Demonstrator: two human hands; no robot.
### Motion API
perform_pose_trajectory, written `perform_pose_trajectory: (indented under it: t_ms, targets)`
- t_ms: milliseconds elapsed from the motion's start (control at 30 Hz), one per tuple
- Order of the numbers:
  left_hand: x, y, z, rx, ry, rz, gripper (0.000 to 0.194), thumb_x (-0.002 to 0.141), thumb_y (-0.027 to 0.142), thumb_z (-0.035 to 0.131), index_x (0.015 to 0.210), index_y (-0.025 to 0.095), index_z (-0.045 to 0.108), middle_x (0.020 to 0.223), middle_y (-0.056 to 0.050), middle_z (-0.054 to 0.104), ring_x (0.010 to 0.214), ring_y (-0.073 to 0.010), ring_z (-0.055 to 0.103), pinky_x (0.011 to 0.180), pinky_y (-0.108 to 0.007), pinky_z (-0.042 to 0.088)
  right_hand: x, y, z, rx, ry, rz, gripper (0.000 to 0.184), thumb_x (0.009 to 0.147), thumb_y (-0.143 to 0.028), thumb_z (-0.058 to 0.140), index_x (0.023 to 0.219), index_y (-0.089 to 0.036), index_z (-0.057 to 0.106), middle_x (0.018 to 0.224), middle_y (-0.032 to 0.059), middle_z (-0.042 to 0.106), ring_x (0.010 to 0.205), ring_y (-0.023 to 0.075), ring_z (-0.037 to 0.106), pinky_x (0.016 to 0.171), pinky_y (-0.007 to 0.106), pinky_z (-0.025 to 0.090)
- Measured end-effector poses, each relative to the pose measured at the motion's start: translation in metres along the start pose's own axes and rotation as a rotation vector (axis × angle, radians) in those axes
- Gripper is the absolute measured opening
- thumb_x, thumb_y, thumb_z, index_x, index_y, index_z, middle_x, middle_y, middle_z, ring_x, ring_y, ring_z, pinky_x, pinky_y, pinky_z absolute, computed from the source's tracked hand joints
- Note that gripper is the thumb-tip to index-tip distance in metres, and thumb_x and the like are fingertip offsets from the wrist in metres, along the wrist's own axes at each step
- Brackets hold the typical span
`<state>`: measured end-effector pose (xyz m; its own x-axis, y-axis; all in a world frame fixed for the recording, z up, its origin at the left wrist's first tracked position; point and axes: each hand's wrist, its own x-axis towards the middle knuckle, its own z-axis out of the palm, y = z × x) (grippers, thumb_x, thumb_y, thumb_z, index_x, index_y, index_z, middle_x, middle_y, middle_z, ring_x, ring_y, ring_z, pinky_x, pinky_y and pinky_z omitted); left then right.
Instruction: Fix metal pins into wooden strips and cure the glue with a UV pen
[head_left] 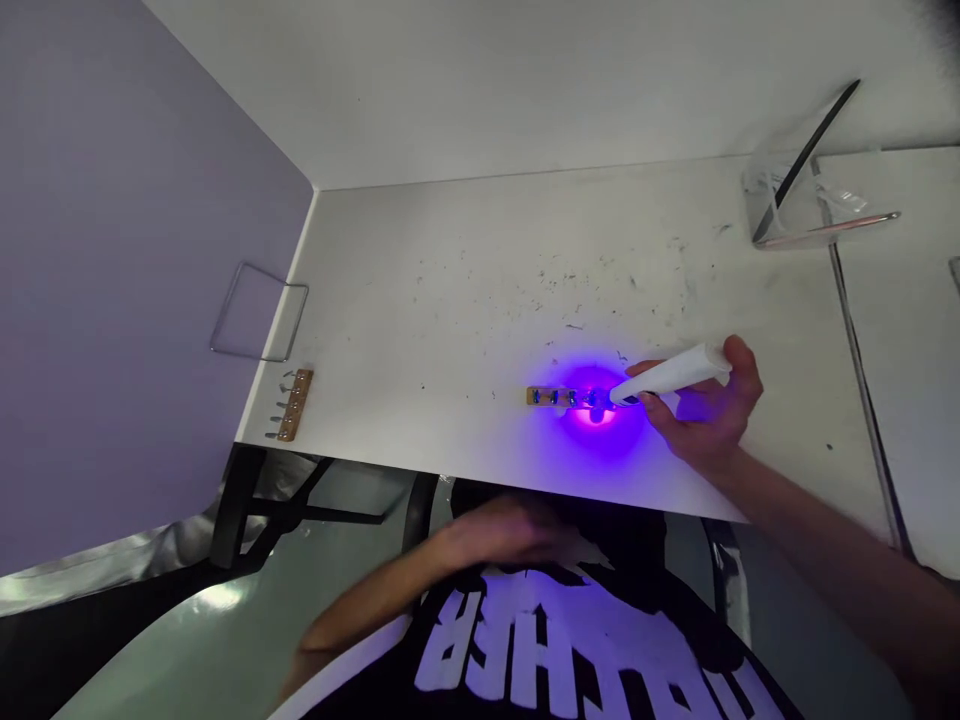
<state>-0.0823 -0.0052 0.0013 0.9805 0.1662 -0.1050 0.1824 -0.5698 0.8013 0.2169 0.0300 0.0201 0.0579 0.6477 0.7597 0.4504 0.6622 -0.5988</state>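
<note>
My right hand (712, 410) is closed around a white handheld UV lamp (671, 374), thumb on its lower side. Violet light from the lamp's tip falls on a small wooden strip (532, 396) lying flat on the table. Several small, shiny blue pieces (554, 397) stand along this strip; they are too small to name surely. The lamp's head covers the strip's right end. My left hand (517, 530) is off the table, low in front of my shirt. It is smeared by motion, so its fingers do not show clearly.
A second wooden strip (297, 405) with several grey pieces lies at the table's left edge, below a wire frame (259, 312). Dark specks dot the white table (405, 330). A clear holder (795, 215) with a dark file-like strip (814, 145) stands back right.
</note>
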Motion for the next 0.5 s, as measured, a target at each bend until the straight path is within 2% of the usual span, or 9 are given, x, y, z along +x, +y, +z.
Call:
perform_pose_trajectory:
  t_ms: [67, 133, 200, 233, 267, 333, 400, 500]
  targets:
    - [-0.01, 0.017, -0.011, 0.129, 0.156, 0.238, 0.033, 0.103, 0.044, 0.06, 0.127, 0.024, 0.068, 0.105, -0.003, 0.078, 0.093, -0.0139, 0.073, 0.084, -0.027, 0.061, 0.0, -0.002, 0.0, 0.005, -0.001, -0.011, 0.102, 0.078, -0.024, 0.083, 0.162, -0.035, 0.027, 0.103, 0.002, 0.074, 0.069, 0.0127, 0.071, 0.047, 0.019, 0.057]
    - [-0.016, 0.026, -0.036, 0.269, 0.424, 0.373, 0.036, 0.1, 0.044, 0.066, 0.124, 0.017, 0.065, 0.096, -0.002, 0.077, 0.085, -0.013, 0.072, 0.075, -0.025, 0.06, -0.002, -0.004, -0.001, 0.012, -0.002, -0.01, 0.103, 0.077, -0.019, 0.082, 0.163, -0.034, 0.027, 0.105, 0.0029, 0.073, 0.074, 0.0124, 0.073, 0.05, 0.017, 0.057]
    - [-0.014, 0.023, -0.07, 0.364, 0.647, 0.315, 0.04, 0.097, 0.044, 0.07, 0.124, 0.016, 0.063, 0.095, -0.003, 0.076, 0.086, -0.0131, 0.071, 0.073, -0.025, 0.06, -0.005, -0.005, -0.001, 0.02, -0.005, 0.006, 0.103, 0.077, -0.016, 0.082, 0.163, -0.034, 0.026, 0.106, 0.0028, 0.074, 0.078, 0.0129, 0.073, 0.054, 0.018, 0.059]
    - [-0.009, 0.017, -0.086, 0.404, 0.691, 0.248, 0.043, 0.097, 0.045, 0.07, 0.128, 0.017, 0.06, 0.099, -0.004, 0.076, 0.087, -0.0138, 0.071, 0.074, -0.026, 0.061, -0.006, -0.005, -0.002, 0.022, -0.006, 0.022, 0.103, 0.078, -0.016, 0.081, 0.163, -0.033, 0.025, 0.107, 0.0032, 0.074, 0.079, 0.0134, 0.074, 0.056, 0.02, 0.061]
    - [-0.002, 0.01, -0.101, 0.438, 0.709, 0.131, 0.05, 0.096, 0.049, 0.068, 0.133, 0.017, 0.057, 0.101, -0.005, 0.075, 0.087, -0.0144, 0.07, 0.075, -0.028, 0.061, -0.008, -0.004, -0.002, 0.022, -0.005, 0.038, 0.103, 0.078, -0.016, 0.08, 0.163, -0.033, 0.025, 0.108, 0.0037, 0.074, 0.08, 0.0138, 0.074, 0.058, 0.021, 0.062]
    - [0.015, -0.008, -0.122, 0.547, 0.673, -0.021, 0.065, 0.093, 0.059, 0.066, 0.138, 0.014, 0.055, 0.108, -0.01, 0.073, 0.092, -0.0181, 0.068, 0.077, -0.032, 0.06, -0.011, -0.002, -0.003, 0.023, -0.003, 0.065, 0.101, 0.08, -0.016, 0.079, 0.163, -0.033, 0.023, 0.11, 0.0044, 0.074, 0.081, 0.0141, 0.074, 0.06, 0.023, 0.063]
    - [0.031, -0.027, -0.133, 0.593, 0.571, -0.021, 0.057, 0.096, 0.057, 0.064, 0.132, 0.014, 0.06, 0.112, -0.01, 0.07, 0.097, -0.019, 0.065, 0.081, -0.032, 0.058, -0.013, 0.0, -0.004, 0.024, 0.003, 0.071, 0.1, 0.081, -0.017, 0.078, 0.163, -0.034, 0.023, 0.11, 0.0049, 0.075, 0.08, 0.0143, 0.074, 0.06, 0.024, 0.064]
    - [0.047, -0.049, -0.137, 0.611, 0.473, 0.008, 0.042, 0.096, 0.056, 0.066, 0.116, 0.018, 0.07, 0.106, -0.007, 0.067, 0.092, -0.0172, 0.062, 0.082, -0.031, 0.051, -0.013, 0.003, -0.004, 0.024, 0.017, 0.063, 0.102, 0.079, -0.019, 0.08, 0.162, -0.034, 0.024, 0.109, 0.0052, 0.075, 0.077, 0.0146, 0.073, 0.059, 0.024, 0.063]
